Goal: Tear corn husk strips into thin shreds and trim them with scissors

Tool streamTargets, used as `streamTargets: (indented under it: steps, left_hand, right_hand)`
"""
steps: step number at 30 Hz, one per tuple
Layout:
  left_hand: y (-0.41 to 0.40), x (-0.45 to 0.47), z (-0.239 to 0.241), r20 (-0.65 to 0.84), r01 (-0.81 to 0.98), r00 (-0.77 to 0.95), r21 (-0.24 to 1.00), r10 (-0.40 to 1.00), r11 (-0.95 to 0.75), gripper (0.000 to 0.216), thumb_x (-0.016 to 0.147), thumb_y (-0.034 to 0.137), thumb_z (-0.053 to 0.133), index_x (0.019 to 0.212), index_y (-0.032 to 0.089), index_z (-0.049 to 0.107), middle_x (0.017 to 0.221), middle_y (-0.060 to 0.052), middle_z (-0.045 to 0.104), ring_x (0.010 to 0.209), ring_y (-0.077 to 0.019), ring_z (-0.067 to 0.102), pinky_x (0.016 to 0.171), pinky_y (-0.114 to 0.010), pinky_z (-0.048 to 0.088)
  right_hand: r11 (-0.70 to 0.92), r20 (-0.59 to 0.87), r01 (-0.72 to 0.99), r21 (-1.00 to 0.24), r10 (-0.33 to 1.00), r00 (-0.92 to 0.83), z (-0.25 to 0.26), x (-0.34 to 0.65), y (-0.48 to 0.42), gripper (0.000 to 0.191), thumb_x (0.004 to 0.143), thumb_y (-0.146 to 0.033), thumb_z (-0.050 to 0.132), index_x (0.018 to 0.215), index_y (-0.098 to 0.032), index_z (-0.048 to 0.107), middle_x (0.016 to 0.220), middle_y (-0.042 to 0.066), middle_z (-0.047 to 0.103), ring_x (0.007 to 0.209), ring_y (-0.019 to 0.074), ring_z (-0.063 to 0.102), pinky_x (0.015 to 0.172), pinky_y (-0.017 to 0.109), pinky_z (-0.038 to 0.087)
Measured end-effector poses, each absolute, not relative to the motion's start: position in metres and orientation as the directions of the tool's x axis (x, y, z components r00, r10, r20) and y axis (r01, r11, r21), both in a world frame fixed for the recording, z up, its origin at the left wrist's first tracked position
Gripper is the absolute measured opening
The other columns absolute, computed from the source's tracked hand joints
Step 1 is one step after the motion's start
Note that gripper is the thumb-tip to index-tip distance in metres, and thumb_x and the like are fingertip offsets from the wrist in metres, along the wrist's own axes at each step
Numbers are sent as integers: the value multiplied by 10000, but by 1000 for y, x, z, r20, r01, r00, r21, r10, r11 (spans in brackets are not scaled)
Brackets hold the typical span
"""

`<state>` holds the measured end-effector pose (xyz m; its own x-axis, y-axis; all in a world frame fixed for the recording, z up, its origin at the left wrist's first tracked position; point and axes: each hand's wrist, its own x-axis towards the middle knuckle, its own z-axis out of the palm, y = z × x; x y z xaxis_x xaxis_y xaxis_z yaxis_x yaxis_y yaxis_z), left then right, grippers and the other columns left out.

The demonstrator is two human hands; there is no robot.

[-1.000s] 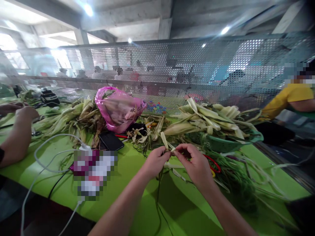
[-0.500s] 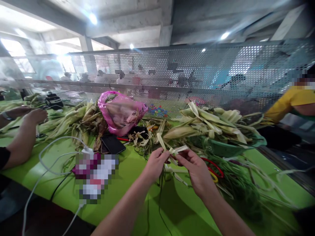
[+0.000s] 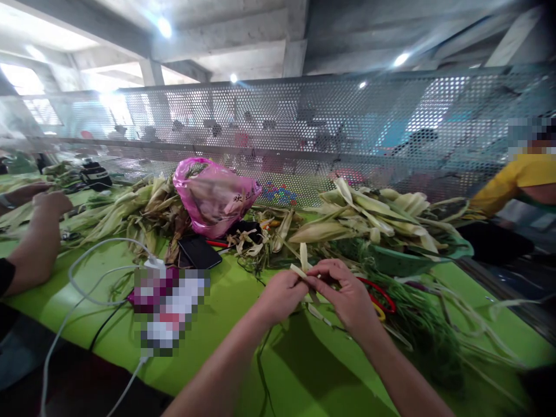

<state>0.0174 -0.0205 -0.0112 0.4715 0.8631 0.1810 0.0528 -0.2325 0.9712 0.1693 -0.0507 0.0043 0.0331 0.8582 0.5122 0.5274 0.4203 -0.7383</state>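
Note:
Close together over the green table, both hands pinch pale strips of corn husk (image 3: 303,255). My left hand (image 3: 283,296) is closed on the husk strips from the left, fingers curled. From the right, my right hand (image 3: 341,288) pinches the same strips between thumb and fingers. One strip end stands upright above the fingers and another points up to the left. Where the strips cross is mostly hidden by the fingers. Below the hands hang a thin dark strand and more pale strip ends. Just right of my right hand are red-handled scissors (image 3: 384,294), partly covered.
A green basin (image 3: 403,263) heaped with corn husks (image 3: 373,217) stands at the back right, green strands (image 3: 430,324) before it. At left are a pink bag (image 3: 217,197), a black phone (image 3: 200,253), and white cables (image 3: 72,278). Co-workers sit at both sides.
The husk strips have turned: one end now points straight up, the other to the upper left. My left hand has shifted right and slightly down, nearer my right hand.

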Motion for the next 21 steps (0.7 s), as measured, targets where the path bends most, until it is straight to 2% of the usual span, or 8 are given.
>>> streamTargets:
  steps: [4, 9, 12, 17, 21]
  left_hand:
    - [-25, 15, -5, 203, 12, 509, 970, 836, -243, 231, 798, 345, 513, 780, 156, 645, 777, -27, 593, 793, -176, 495, 735, -266, 386]
    - [-22, 17, -11, 121, -124, 477, 990, 871, -69, 417, 841, 516, 464, 726, 135, 589, 656, 5, 460, 636, -114, 386, 588, -239, 317]
    - [-20, 18, -14, 81, -171, 437, 985, 896, -6, 414, 810, 544, 503, 718, 145, 563, 665, 17, 439, 636, -105, 364, 592, -231, 312]
    - [-18, 17, -13, 79, -122, 448, 992, 891, -26, 407, 814, 539, 483, 670, 160, 520, 639, 24, 407, 622, -110, 350, 596, -243, 300]
    - [-17, 17, -10, 103, -105, 450, 993, 887, -63, 386, 833, 509, 447, 654, 170, 488, 618, 32, 363, 602, -110, 315, 579, -254, 267]
  right_hand:
    - [323, 402, 464, -825, 912, 81, 0, 169, -51, 222, 769, -426, 666, 783, -206, 637, 745, 22, 619, 677, 175, 558, 622, 297, 464]
    - [262, 306, 324, -909, 948, 92, 5, 166, -56, 261, 755, -447, 675, 802, -192, 646, 734, 33, 645, 685, 182, 576, 639, 302, 481]
    - [227, 252, 260, -939, 966, 66, 11, 167, -56, 249, 777, -433, 649, 853, -196, 665, 763, 31, 660, 700, 179, 583, 666, 298, 483]
    - [225, 251, 326, -918, 967, 40, 11, 169, -53, 224, 785, -424, 631, 789, -201, 635, 712, 9, 618, 663, 165, 547, 641, 284, 453]
    - [244, 315, 378, -893, 939, 140, 10, 168, -54, 210, 792, -421, 618, 761, -213, 618, 659, -10, 573, 624, 156, 513, 608, 275, 437]
